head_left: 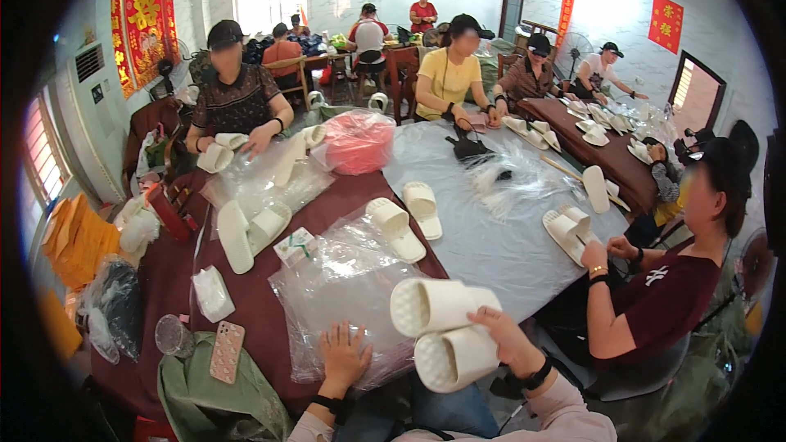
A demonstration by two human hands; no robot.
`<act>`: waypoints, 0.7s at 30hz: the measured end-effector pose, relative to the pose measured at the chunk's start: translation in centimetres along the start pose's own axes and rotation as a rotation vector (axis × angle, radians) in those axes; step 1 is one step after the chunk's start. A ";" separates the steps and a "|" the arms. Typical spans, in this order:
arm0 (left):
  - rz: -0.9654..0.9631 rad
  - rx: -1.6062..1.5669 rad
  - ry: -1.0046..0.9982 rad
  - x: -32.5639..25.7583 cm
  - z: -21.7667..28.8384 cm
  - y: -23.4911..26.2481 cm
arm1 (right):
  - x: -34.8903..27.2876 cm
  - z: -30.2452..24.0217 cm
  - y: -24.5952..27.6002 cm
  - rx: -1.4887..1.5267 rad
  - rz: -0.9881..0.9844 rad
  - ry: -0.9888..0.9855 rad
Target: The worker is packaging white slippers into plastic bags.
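My right hand (pixel 509 342) grips a pair of cream-white slide slippers (pixel 432 309), one above the other, just over the table's near edge. Their textured footbeds show at the open toe ends. My left hand (pixel 344 356) lies with spread fingers on a stack of transparent plastic bags (pixel 327 286). Beyond the bags rest two more white slippers (pixel 395 227) side by side. Another pair of slippers (pixel 260 229) sits to the left, near a small white-and-green packet (pixel 295 246).
A pink patterned phone (pixel 227 352), a plastic cup (pixel 173 336) and green cloth (pixel 214 393) lie at left on the maroon tablecloth (pixel 176 295). A red plastic bundle (pixel 358 142) stands farther back. Co-workers sit around the tables; one at right (pixel 671 278) handles slippers.
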State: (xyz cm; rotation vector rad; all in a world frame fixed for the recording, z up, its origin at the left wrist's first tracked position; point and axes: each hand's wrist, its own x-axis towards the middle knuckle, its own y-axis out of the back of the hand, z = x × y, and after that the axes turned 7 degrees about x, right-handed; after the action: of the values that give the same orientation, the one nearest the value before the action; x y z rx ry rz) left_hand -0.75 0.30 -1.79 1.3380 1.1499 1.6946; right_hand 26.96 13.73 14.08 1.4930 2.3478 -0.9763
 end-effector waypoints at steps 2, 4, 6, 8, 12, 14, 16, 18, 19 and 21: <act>-0.016 0.025 -0.008 0.0 0.0 0.1 | -0.2 2.0 -1.1 0.066 -0.100 -0.111; -0.067 0.043 -0.024 0.0 -0.2 0.0 | 0.1 3.6 -2.6 0.110 -0.113 -0.167; -0.081 0.061 -0.040 -0.2 -0.5 -0.3 | 1.0 5.3 -3.3 0.160 -0.153 -0.215; -0.026 0.096 -0.089 -0.3 -0.9 -0.7 | 2.3 6.7 -4.2 0.204 -0.157 -0.116; -0.069 0.093 -0.027 -0.2 -0.4 -0.6 | 5.2 8.6 -6.8 0.271 -0.195 0.023; -0.047 0.097 -0.038 0.2 0.0 -0.3 | 8.6 10.9 -5.8 0.097 -0.221 0.061; -0.032 0.105 -0.042 0.0 -0.1 -0.5 | 11.1 12.1 -4.2 -0.061 -0.259 0.080; -0.056 0.085 -0.028 0.1 -0.1 -0.2 | 11.0 10.6 -3.6 -0.238 -0.331 0.015; -0.084 0.058 -0.011 -0.1 -0.2 -0.2 | 10.7 9.8 -3.4 -0.234 -0.342 0.014; -0.078 0.074 -0.008 -0.2 -0.3 -0.3 | 9.9 8.4 -3.2 -0.478 -0.418 -0.055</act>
State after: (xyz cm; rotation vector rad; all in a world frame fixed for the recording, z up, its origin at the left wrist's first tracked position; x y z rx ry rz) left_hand -1.02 0.14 -2.15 1.3258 1.2543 1.6038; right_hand 18.02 14.97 4.20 0.8107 2.6549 -0.4560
